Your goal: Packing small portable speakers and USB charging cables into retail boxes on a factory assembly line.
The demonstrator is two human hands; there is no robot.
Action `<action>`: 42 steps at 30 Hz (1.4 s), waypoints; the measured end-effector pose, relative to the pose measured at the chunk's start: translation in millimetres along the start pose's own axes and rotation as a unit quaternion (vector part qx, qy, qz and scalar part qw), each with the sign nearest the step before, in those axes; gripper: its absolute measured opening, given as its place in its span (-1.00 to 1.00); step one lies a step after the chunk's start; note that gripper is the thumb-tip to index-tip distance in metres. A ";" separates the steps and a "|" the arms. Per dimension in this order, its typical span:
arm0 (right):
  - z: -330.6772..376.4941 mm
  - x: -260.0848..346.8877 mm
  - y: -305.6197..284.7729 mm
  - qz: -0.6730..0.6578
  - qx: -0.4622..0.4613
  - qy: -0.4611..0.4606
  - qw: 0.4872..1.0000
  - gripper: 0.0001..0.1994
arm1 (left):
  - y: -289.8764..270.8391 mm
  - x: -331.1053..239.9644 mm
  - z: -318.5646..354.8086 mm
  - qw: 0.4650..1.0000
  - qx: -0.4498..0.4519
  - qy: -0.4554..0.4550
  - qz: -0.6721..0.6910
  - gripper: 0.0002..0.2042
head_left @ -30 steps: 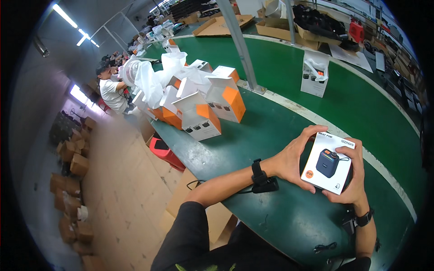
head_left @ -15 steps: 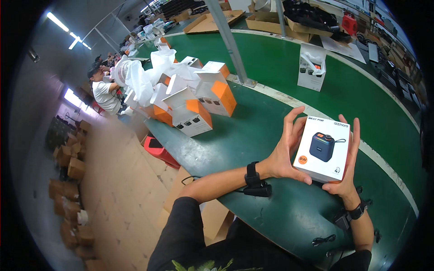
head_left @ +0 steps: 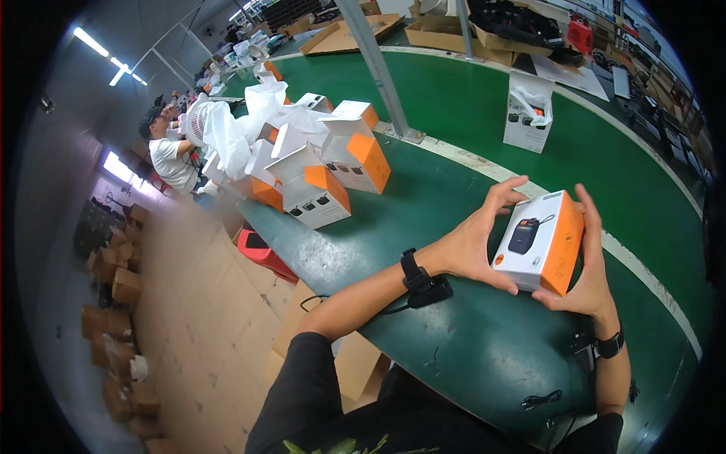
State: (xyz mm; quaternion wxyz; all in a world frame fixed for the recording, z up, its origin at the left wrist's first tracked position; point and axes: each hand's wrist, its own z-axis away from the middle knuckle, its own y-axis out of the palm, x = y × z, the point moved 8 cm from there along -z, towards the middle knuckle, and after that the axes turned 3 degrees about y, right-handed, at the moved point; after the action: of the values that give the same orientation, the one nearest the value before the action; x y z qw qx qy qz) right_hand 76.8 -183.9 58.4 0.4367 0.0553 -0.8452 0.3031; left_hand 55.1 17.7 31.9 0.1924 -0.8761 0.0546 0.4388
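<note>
White-and-orange product box (head_left: 538,242), now turned to show its orange side, gripped between both hands (head_left: 473,244) above the green bench (head_left: 469,340), at three o'clock.

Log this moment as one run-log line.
left hand: grips white-and-orange box | right hand: grips same box | box: held above green table, tilted | nearby: open boxes on table
</note>
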 end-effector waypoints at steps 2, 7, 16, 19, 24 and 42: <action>-2.5 12.1 -0.3 0.037 0.032 -0.014 0.999 0.52 | 6.5 -2.6 1.3 0.996 0.041 0.022 -0.081 0.55; 5.6 2.9 9.7 -0.083 -0.033 -0.019 0.996 0.61 | 8.3 -1.6 5.2 0.996 0.028 0.031 -0.075 0.53; 10.8 3.0 20.0 0.044 0.014 -0.062 0.997 0.64 | 10.0 -10.8 3.8 0.998 -0.030 0.049 0.002 0.52; 14.9 8.3 21.6 0.102 0.034 -0.085 0.991 0.63 | 9.6 -14.8 4.7 0.995 -0.025 0.080 -0.047 0.48; 20.1 14.8 21.5 0.125 0.029 -0.085 0.988 0.60 | 17.0 -12.7 6.4 0.993 -0.023 0.119 -0.007 0.43; -1.3 -20.3 0.9 -0.229 0.079 0.097 0.965 0.50 | 39.7 -17.3 3.7 0.940 0.040 -0.062 0.333 0.78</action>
State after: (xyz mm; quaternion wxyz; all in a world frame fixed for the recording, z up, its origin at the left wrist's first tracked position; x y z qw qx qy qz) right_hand 89.9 -185.9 42.9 0.5690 0.2522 -0.7368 0.2643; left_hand 31.2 -18.6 32.0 0.0734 -0.7703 0.3490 0.5286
